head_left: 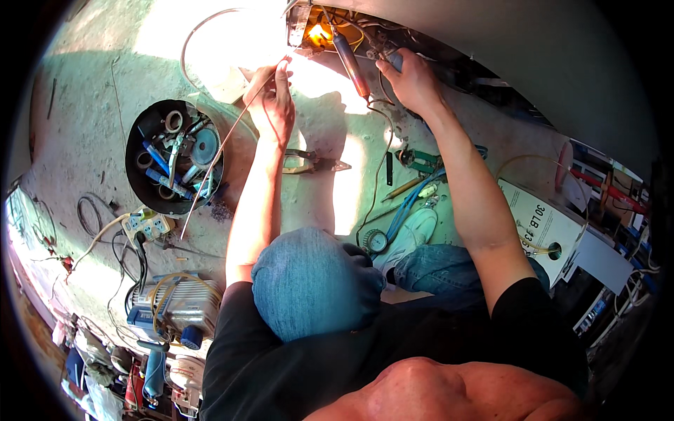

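Note:
My left hand [274, 102] is pinched on a long thin rod [222, 147], its upper end near the lower opening of a large grey appliance [562, 77]. My right hand [414, 84] grips a torch handle [390, 59]; an orange glow [319, 34] shows among tubes inside the opening. Between my hands a copper-coloured cylinder [351, 67] with a dark top hangs on thin tubes. Below lie pliers [302, 168], a green-handled tool [421, 160], blue hoses [411, 210] and a round gauge [374, 240].
A black bucket of tools and tape rolls [151, 193] sits on the concrete floor [91, 126]. A power strip [147, 226], cables and a pump [175, 309] are at lower left, clutter beyond. A white box [533, 221] and more equipment stand right, beside my bent knee.

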Motion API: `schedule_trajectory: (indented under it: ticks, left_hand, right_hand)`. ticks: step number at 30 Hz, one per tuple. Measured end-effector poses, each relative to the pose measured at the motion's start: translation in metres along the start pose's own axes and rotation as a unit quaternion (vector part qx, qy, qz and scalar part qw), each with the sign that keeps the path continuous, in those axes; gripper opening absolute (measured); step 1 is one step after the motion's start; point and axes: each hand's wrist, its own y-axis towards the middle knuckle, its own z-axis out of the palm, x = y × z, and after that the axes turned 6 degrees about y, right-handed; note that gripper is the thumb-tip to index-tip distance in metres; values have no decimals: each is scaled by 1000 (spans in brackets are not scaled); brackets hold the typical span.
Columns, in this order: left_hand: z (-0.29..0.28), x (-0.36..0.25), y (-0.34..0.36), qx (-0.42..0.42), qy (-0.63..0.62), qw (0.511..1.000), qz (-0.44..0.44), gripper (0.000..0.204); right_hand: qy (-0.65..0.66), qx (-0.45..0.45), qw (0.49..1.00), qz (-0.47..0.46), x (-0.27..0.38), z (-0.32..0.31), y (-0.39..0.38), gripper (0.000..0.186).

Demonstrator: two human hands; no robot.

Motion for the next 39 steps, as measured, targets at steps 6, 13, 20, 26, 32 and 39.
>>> schedule_trajectory:
  ticks: [6, 13, 20, 26, 32, 39]
  left_hand:
    - [2, -1, 0, -4, 2, 1000, 10, 26]
    - [1, -1, 1, -2, 1, 1000, 10, 26]
    - [-1, -5, 0, 0, -1, 1000, 4, 28]
    - [-3, -6, -1, -1, -25, 1000, 0, 29]
    - [-3, -8, -2, -6, -27, 1000, -6, 29]
    - [-2, -6, -3, -4, -10, 1000, -1, 27]
  right_hand:
    - [5, 10, 1000, 5, 0, -3, 0, 70]
    - [-3, -1, 1000, 1, -1, 0, 0, 71]
    - [-9, 6, 1000, 12, 3, -2, 0, 69]
    - [14, 8, 1000, 5, -1, -1, 2, 66]
    - [1, -5, 1000, -7, -1, 0, 2, 63]
    - [-6, 10, 1000, 9, 4, -2, 0, 68]
